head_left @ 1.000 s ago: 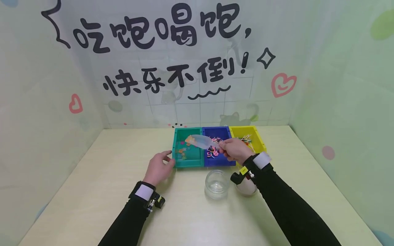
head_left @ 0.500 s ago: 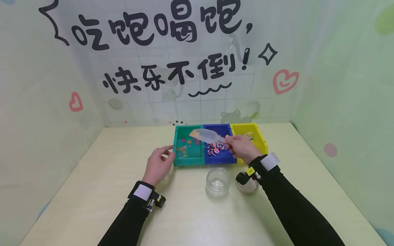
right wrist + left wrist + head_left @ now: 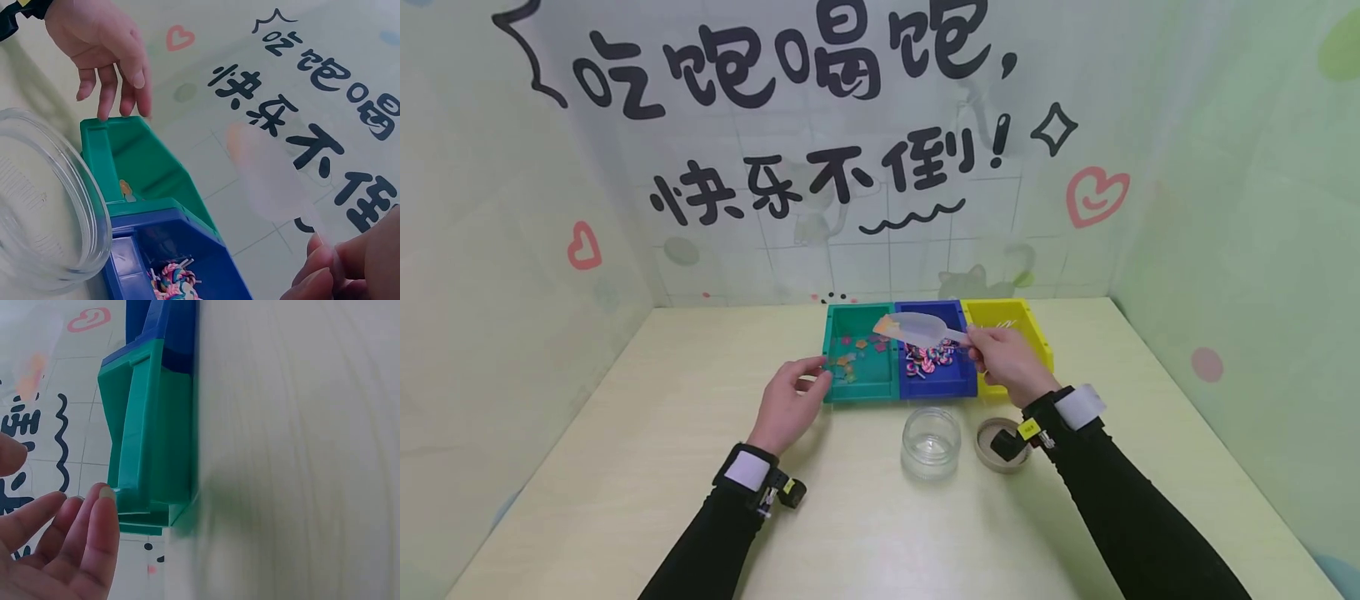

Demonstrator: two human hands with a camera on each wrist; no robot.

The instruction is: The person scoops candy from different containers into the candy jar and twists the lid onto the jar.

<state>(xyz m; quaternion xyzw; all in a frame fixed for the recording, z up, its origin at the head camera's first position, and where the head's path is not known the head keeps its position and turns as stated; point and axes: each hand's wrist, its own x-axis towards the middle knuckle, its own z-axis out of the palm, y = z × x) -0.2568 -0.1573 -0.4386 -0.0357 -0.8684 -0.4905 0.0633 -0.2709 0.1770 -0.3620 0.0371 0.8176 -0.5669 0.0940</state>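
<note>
The handle of a translucent scoop (image 3: pixel 921 330) is pinched by the right hand (image 3: pixel 1011 363); orange pieces (image 3: pixel 887 327) are borne at its tip, right of centre in the head view. The left end of the green bin (image 3: pixel 871 387) is touched by the left hand (image 3: pixel 788 406), its fingers curled round nothing. Since a second ago the scoop has been drawn rightward, mostly over the blue bin (image 3: pixel 942 389), so a scooped load seems to be carried clear. Candy-like pieces (image 3: pixel 928 363) are held there; white sticks (image 3: pixel 1004 323) are seen in the upper-right yellow bin (image 3: pixel 1039 340). Below, lower centre, a glass jar (image 3: pixel 931 465) is placed beside a round lid (image 3: pixel 986 451), partly covered by the wrist camera (image 3: pixel 1009 445).
</note>
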